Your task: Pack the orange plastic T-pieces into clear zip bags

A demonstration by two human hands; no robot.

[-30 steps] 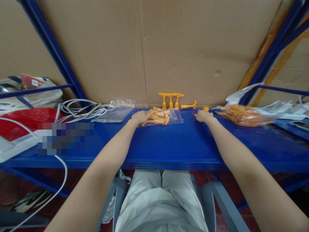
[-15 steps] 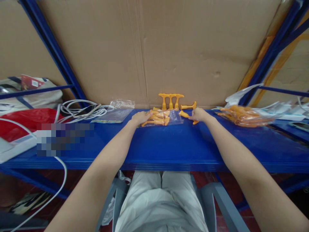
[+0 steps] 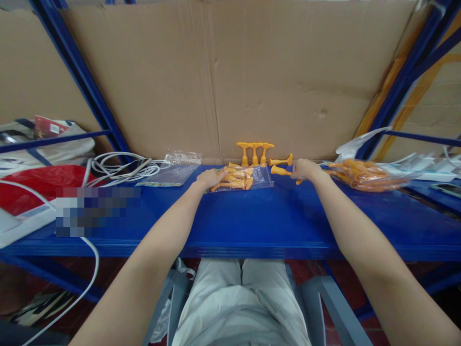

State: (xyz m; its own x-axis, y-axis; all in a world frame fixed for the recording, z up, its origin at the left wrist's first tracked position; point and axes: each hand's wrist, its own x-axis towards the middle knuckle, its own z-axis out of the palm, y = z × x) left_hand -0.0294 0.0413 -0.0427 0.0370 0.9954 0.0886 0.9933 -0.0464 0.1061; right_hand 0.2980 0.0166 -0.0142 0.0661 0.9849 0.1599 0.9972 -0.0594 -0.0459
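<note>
My left hand (image 3: 209, 178) closes on the left end of a clear plastic bag (image 3: 264, 178) holding several orange toy hammers (image 3: 234, 181). Its fingers lie over the bag's upper left side and are partly hidden. My right hand (image 3: 303, 170) is closed round the head end of another orange toy hammer (image 3: 281, 170), whose handle points left. Just behind it, a loose toy hammer (image 3: 280, 162) lies on its side. Three upright toy hammers (image 3: 255, 154) stand heads up, side by side, against the cardboard.
A bulging bag of orange pieces (image 3: 363, 175) sits at right, near a phone (image 3: 446, 190). A flat clear packet (image 3: 169, 173), coiled white cables (image 3: 122, 168) and a red bag (image 3: 46, 187) are at left. A cardboard sheet (image 3: 252, 81) backs the blue table (image 3: 259, 221).
My right hand has shifted slightly right with the toy hammer in it, away from the bag. My left hand stays at the bag. The view has tilted a little.
</note>
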